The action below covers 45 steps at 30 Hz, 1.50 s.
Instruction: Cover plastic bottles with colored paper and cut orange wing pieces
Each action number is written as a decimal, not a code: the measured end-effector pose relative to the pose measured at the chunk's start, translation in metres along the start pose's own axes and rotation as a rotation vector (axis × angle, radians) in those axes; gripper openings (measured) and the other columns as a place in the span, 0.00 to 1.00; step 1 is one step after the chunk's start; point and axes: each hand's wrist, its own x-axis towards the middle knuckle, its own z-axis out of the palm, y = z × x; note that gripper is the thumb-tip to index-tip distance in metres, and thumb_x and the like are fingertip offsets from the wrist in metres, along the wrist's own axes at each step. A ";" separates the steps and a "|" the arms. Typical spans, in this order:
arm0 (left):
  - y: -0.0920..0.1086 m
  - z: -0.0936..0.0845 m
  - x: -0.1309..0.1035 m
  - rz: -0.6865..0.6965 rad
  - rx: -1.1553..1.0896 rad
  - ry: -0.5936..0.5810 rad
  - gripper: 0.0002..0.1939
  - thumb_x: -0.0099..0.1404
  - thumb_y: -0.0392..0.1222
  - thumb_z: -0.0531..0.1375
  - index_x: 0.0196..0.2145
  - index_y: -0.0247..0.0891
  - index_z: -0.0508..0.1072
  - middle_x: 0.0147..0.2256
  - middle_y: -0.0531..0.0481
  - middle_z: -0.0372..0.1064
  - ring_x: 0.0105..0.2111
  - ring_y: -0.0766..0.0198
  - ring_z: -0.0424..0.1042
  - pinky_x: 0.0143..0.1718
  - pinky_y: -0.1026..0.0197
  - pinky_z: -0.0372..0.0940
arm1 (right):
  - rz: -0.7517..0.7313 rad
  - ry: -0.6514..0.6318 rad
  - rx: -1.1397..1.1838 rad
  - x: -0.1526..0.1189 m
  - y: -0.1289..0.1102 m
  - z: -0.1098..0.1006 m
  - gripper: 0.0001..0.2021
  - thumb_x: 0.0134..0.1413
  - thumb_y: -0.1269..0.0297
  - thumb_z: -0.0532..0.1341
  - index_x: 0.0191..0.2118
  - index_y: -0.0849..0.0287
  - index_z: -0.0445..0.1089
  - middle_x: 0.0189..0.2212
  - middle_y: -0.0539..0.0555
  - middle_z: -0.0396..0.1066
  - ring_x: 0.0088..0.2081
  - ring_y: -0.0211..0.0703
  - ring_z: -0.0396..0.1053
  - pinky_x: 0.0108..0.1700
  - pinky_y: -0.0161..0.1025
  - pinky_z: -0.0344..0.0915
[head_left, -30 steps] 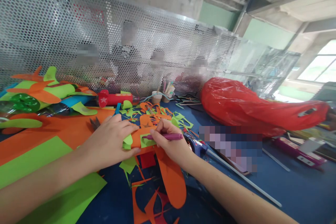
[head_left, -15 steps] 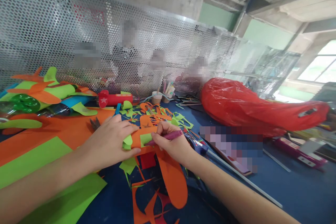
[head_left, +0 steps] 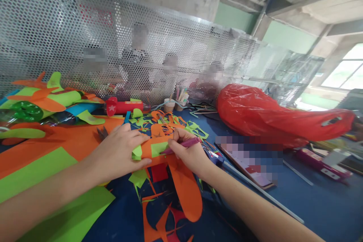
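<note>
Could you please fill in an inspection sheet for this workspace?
Surface: blue tabletop, paper sheets on its left part.
Job's things: purple pen, its tip at the green patch on an orange-covered piece.
Clutter: paper scraps around the piece; red plastic bag to the right.
Hands: left hand holds the orange-covered piece; right hand grips the pen.
Cables: dark cable-like strands left of the bag; type unclear.
Surroundings: perforated metal screen, people behind it.

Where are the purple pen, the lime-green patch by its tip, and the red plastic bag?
Purple pen [head_left: 191, 142]: head view, on the back part of its barrel.
Lime-green patch [head_left: 158, 149]: head view, on its visible middle.
Red plastic bag [head_left: 253, 111]: head view, on its bulging body.
</note>
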 end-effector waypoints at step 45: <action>0.003 -0.004 0.000 0.004 0.011 -0.011 0.23 0.63 0.54 0.65 0.50 0.37 0.78 0.43 0.41 0.79 0.42 0.45 0.70 0.46 0.42 0.67 | 0.037 0.019 0.041 0.009 0.001 -0.014 0.15 0.53 0.58 0.62 0.23 0.54 0.56 0.11 0.39 0.58 0.15 0.30 0.52 0.22 0.31 0.57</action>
